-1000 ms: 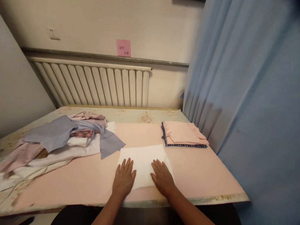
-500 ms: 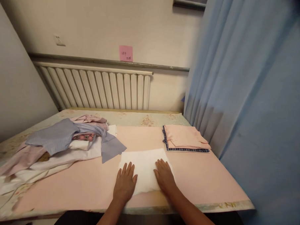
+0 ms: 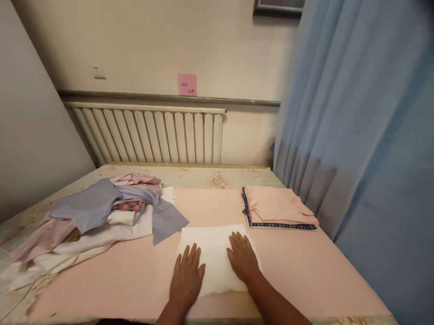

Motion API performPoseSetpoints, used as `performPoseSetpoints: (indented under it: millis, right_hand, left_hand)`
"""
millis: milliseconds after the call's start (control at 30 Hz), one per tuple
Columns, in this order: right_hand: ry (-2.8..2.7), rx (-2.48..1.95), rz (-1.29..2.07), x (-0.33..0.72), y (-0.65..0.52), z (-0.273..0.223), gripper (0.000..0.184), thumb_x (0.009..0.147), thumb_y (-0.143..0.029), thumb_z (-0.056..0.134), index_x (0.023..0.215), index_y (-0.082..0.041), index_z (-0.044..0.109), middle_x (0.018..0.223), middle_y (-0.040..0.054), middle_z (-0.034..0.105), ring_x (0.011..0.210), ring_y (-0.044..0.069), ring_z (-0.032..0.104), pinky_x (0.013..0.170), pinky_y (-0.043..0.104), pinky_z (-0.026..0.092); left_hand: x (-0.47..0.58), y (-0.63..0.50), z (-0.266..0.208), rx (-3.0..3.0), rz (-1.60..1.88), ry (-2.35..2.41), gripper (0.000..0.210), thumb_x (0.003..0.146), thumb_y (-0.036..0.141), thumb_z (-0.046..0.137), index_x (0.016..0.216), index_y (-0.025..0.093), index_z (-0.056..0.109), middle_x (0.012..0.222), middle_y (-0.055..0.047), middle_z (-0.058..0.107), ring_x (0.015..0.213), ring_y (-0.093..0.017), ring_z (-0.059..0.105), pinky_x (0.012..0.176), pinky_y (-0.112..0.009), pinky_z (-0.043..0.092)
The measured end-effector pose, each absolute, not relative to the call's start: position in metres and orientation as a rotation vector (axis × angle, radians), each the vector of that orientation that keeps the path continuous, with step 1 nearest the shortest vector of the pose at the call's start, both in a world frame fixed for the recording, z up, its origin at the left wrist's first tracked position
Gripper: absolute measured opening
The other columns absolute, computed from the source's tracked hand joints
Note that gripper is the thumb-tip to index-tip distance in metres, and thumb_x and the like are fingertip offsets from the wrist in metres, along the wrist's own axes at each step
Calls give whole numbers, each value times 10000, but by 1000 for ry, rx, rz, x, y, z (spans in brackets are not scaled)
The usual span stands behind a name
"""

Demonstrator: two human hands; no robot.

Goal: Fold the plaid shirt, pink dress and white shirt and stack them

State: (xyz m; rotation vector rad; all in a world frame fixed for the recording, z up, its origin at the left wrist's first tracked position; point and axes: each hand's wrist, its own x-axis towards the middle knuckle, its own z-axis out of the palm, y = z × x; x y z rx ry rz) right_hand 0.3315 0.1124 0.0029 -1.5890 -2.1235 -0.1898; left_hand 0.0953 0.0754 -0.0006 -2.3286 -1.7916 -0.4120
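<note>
A white folded cloth (image 3: pixel 217 258) lies flat on the pink mat (image 3: pixel 117 282) in front of me. On its left part rests my left hand (image 3: pixel 188 276), palm down with fingers stretched out. My right hand (image 3: pixel 242 257) lies flat on the right part, its fingers spread too. Right of the cloth sits a neat stack with a pink folded cloth (image 3: pixel 278 203) on top and a dark blue checked cloth (image 3: pixel 284 225) showing beneath it. To the left is a loose heap with a grey-blue garment (image 3: pixel 89 201), pink pieces and white fabric (image 3: pixel 129 228).
The mat lies on a flowered table cover (image 3: pixel 217 179). Behind the table stand a white radiator (image 3: pixel 154 131) and a wall with a pink note (image 3: pixel 187 84). A blue curtain (image 3: pixel 330 109) hangs along the right side. A thin cord (image 3: pixel 18 303) runs at the front left.
The camera view has shifted slightly, so everything sits a little lower and further right. Both hands stay flat on the white cloth, the right one slightly nearer its far edge.
</note>
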Motion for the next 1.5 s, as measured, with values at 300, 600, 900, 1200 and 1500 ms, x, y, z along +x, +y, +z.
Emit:
performPoseSetpoints:
  millis: [300, 600, 900, 1200, 1500]
  right_hand:
    - [-2072, -1568, -240, 330, 115, -7, 406, 948, -293, 408, 1292, -140, 557, 1395, 116, 506, 1351, 261, 385, 1147, 457, 232]
    - [-2092, -1578, -247, 329, 115, -4, 404, 946, -272, 402, 1296, -142, 556, 1399, 99, 505, 1356, 258, 378, 1148, 447, 233]
    - [-2078, -1576, -243, 332, 117, -10, 406, 957, -283, 382, 1299, -157, 560, 1401, 97, 502, 1359, 251, 375, 1144, 456, 253]
    - [-2228, -1497, -80, 274, 141, 4, 448, 970, -393, 404, 1344, -170, 512, 1398, 94, 505, 1344, 251, 400, 1112, 458, 312]
    - [-2233, -1588, -113, 305, 155, 10, 488, 970, -421, 381, 1368, -159, 486, 1449, 106, 437, 1367, 247, 361, 1122, 447, 273]
  left_hand:
    - [118, 110, 17, -2281, -351, -1838, 515, 916, 341, 380, 1398, 175, 454, 1506, -106, 364, 1409, -299, 277, 1134, -536, 218]
    - [114, 143, 9, -2289, -406, -1888, 523, 953, 401, 311, 1405, 170, 439, 1471, -99, 430, 1391, -273, 323, 1113, -478, 284]
    - [96, 140, 9, -2216, -403, -1974, 540, 945, 399, 321, 1400, 133, 441, 1469, -134, 426, 1385, -268, 333, 1112, -469, 273]
    - [94, 141, 5, -2205, -460, -1954, 554, 941, 412, 316, 1391, 119, 454, 1458, -143, 437, 1374, -283, 351, 1114, -484, 264]
    - [93, 144, 1, -2215, -439, -1982, 558, 941, 424, 309, 1399, 137, 447, 1481, -123, 409, 1390, -280, 320, 1125, -481, 240]
